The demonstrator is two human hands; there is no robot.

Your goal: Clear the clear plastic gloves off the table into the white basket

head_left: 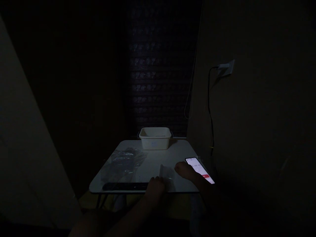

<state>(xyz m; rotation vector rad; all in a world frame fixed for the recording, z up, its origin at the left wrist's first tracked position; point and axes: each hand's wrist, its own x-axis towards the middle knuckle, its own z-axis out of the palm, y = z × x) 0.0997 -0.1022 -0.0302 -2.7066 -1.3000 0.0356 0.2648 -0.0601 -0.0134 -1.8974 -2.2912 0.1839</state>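
My left hand [155, 187] is closed at the front of the table, its fingers curled on the left edge of a small clear plastic bag [168, 174]. My right hand [185, 170] is also closed, just right of that bag; whatever its fingers may hold is too dark to see. Close beside the right wrist lies a phone [200, 169] with a lit screen showing a running timer, partly covered by the forearm. To the left of my left hand, a long black strip [125, 186] lies along the table's front edge.
A larger crumpled sheet of clear plastic [125, 161] covers the left part of the white table [177, 148]. At the far edge stands a cream plastic tub [155, 143]. A black cable [209, 98] hangs from a wall socket [227, 68] at right. The room is very dark.
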